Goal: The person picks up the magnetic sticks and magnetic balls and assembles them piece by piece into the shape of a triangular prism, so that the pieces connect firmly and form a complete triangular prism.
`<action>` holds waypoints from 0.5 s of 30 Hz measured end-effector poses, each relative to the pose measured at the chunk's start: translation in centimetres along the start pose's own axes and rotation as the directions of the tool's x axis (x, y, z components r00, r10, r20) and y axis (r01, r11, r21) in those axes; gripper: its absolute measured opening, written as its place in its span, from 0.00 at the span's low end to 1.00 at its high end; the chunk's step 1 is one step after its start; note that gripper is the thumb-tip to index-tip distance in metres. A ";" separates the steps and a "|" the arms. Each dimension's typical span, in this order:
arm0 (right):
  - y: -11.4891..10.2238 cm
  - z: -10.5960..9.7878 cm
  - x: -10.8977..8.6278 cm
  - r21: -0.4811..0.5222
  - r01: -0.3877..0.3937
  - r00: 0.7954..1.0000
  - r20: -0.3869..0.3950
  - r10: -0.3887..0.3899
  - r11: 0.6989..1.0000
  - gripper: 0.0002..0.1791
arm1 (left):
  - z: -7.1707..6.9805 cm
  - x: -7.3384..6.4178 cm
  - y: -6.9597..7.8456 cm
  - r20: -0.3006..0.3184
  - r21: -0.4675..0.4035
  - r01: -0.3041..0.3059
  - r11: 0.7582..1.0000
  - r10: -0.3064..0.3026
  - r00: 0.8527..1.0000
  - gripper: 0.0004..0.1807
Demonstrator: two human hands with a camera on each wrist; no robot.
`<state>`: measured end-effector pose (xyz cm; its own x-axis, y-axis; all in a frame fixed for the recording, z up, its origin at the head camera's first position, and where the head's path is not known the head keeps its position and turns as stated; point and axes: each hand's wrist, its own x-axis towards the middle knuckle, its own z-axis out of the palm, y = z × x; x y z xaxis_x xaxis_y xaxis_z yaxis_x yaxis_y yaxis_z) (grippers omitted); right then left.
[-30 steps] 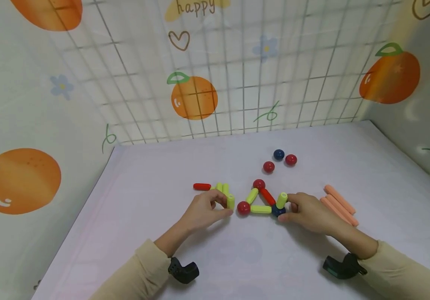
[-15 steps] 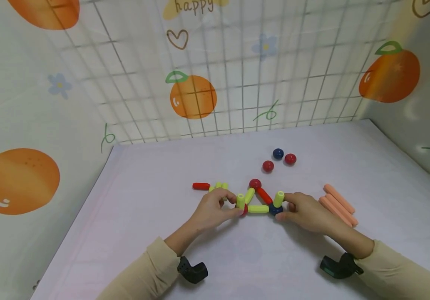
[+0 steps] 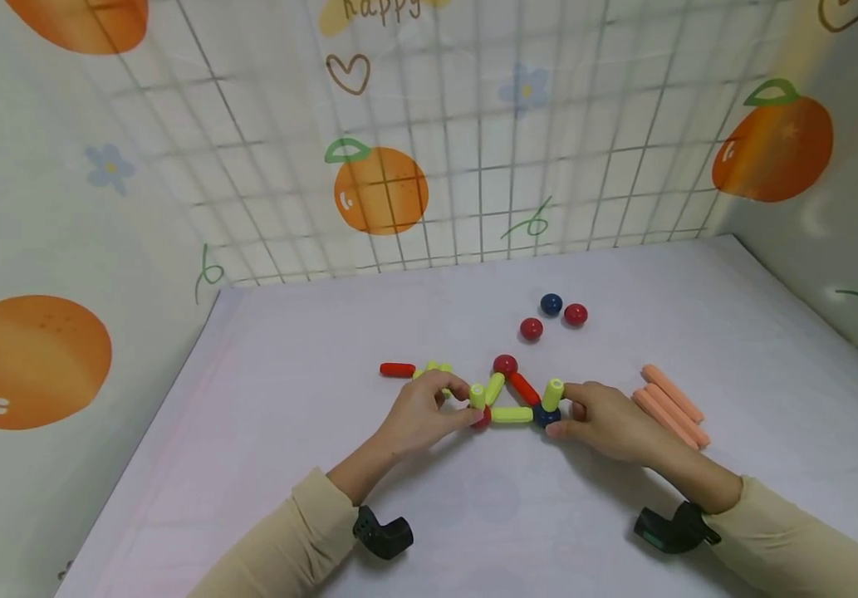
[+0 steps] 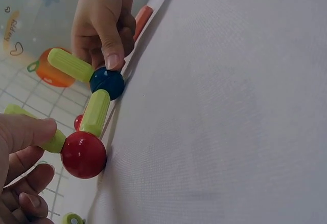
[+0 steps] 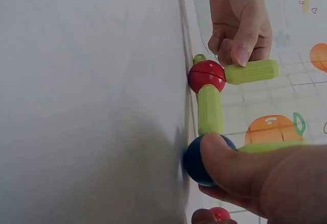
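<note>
Saw a ribbed, lime-green, plastic-looking rod [image 3: 477, 395], pinched in the left hand [image 3: 427, 414], upright on a glossy red ball [image 4: 84, 155] on the surface [image 3: 309, 332], with a glossy dark-blue ball [image 4: 107, 83] gripped in the right hand [image 3: 611, 422]. Probably risked knocking the rod loose by dragging sideways on release.

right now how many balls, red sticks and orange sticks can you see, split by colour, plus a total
red balls: 4
dark blue balls: 2
red sticks: 2
orange sticks: 3
total: 11
</note>
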<state>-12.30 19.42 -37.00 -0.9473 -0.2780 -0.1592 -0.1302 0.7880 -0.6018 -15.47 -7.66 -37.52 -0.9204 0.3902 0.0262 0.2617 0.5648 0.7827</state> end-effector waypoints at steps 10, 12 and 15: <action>-0.5 -0.3 -0.2 0.001 0.038 0.995 -0.091 -0.037 0.999 0.16 | -0.4 0.1 -0.1 0.020 0.062 -0.085 0.995 0.083 0.996 0.13; -0.8 -0.3 -0.2 0.014 0.053 0.992 -0.111 -0.051 0.998 0.14 | -0.4 0.2 -0.2 0.021 0.070 -0.087 0.994 0.086 0.996 0.13; -0.9 -0.2 -0.2 0.015 0.050 0.990 -0.130 -0.048 0.999 0.14 | -0.4 0.2 -0.1 0.018 0.076 -0.079 0.994 0.078 0.997 0.13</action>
<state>-12.11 18.89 -36.25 -0.9699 -0.2418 -0.0275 -0.1729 0.7646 -0.6209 -15.80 -7.90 -37.36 -0.8917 0.4463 0.0759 0.3552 0.5859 0.7284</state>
